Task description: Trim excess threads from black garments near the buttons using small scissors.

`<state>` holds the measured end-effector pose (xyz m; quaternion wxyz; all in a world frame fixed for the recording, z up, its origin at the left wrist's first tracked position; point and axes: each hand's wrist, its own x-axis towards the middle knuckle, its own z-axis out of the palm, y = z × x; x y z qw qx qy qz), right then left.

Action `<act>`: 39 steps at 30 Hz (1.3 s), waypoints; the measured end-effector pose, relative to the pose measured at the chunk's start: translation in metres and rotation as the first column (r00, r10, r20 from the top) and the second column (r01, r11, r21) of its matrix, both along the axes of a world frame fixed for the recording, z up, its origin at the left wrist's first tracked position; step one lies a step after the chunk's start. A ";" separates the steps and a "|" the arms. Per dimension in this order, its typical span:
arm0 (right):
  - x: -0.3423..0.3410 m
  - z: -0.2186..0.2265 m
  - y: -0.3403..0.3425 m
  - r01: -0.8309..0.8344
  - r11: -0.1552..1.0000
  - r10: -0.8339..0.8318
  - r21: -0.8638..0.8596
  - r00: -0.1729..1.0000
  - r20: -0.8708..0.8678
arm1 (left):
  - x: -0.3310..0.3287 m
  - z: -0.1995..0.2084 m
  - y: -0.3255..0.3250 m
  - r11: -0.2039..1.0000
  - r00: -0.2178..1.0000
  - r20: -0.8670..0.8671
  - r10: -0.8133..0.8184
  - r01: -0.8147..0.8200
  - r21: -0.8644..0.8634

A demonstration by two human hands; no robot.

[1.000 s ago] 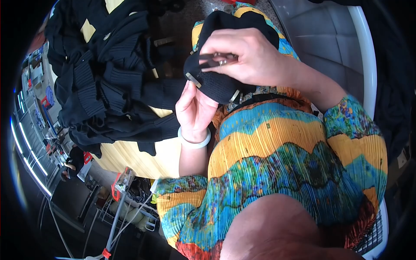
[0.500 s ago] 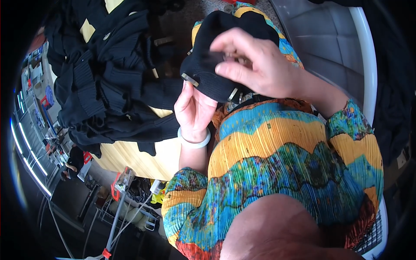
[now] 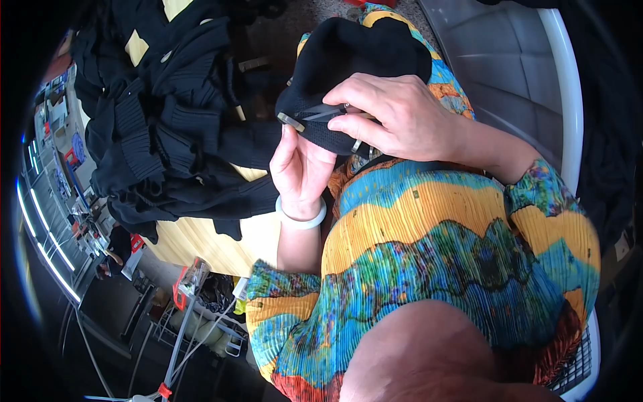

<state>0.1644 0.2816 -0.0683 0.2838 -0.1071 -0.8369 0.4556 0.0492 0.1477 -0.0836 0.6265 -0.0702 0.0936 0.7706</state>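
Note:
A black knitted garment [image 3: 362,53] lies bunched over my lap. My left hand [image 3: 301,171] is closed on its near edge, thumb at a round, shiny button [image 3: 291,121], with the other fingers under the cloth. Thread snips [image 3: 324,112] sit in my right hand [image 3: 412,117], gripped between thumb and fingers. Their dark blades point left, with the tips close beside the button; whether they touch it or a thread I cannot tell. More buttons [image 3: 358,145] show on the cloth just below my right hand.
Black knitwear [image 3: 161,127] is heaped on a pale wooden table [image 3: 207,242] to my left. A grey bin with a white rim [image 3: 566,80] stands at my right. Below the table are a metal stand [image 3: 182,335] and bags.
My right hand has moved down and its fingers have drawn closer together. The snips' blades now show clearly beside the button. My left hand has barely moved.

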 end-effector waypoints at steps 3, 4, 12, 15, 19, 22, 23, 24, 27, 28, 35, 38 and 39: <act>-0.001 -0.001 0.000 0.013 1.000 -0.013 0.019 1.000 -0.001 | 0.000 -0.002 0.001 1.000 0.999 -0.028 -0.022 0.022 0.016; -0.002 -0.002 0.001 0.016 1.000 -0.016 0.026 1.000 -0.007 | 0.000 -0.002 0.001 1.000 0.999 -0.028 -0.022 0.022 0.016; -0.006 -0.001 0.001 0.024 0.998 -0.023 0.066 0.999 -0.024 | 0.000 -0.006 -0.002 0.995 0.997 -0.071 -0.005 -0.002 -0.102; -0.004 0.002 0.004 -0.014 0.998 0.014 0.055 1.000 0.010 | -0.001 -0.005 -0.003 0.992 0.996 -0.085 -0.014 0.003 -0.125; -0.003 0.001 0.004 -0.055 0.998 0.054 0.025 0.998 0.044 | -0.004 -0.007 -0.005 0.991 0.993 -0.111 -0.029 0.014 -0.136; -0.005 -0.001 0.006 -0.015 1.000 0.015 -0.006 1.000 -0.027 | -0.005 -0.006 -0.004 0.993 0.995 -0.084 -0.046 0.036 -0.111; -0.006 -0.001 0.008 0.005 0.998 -0.008 -0.059 0.999 -0.041 | -0.005 -0.004 -0.003 0.993 0.996 -0.074 -0.039 0.031 -0.114; -0.007 0.000 0.010 0.025 0.993 -0.031 -0.112 0.998 -0.055 | -0.005 -0.003 -0.003 0.996 0.999 -0.034 -0.035 0.032 -0.080; -0.008 -0.005 0.013 0.101 0.943 -0.092 -0.317 0.995 0.044 | -0.003 -0.003 -0.004 0.994 0.998 -0.064 -0.027 0.020 -0.111; -0.008 -0.007 0.017 0.088 0.940 -0.068 -0.329 0.995 0.070 | -0.003 -0.002 -0.002 0.994 0.998 -0.063 -0.032 0.025 -0.109; -0.012 0.001 0.009 -0.111 0.889 0.159 -0.444 0.985 0.072 | -0.004 0.000 0.000 0.983 0.993 -0.101 -0.064 0.045 -0.179; -0.016 -0.002 0.006 -0.086 0.955 0.104 -0.284 0.993 0.048 | -0.002 0.002 0.005 0.982 0.990 -0.121 -0.073 0.050 -0.185; -0.017 -0.001 0.007 -0.057 0.955 0.076 -0.290 0.996 0.055 | -0.002 0.006 0.006 0.972 0.989 -0.107 -0.098 0.073 -0.222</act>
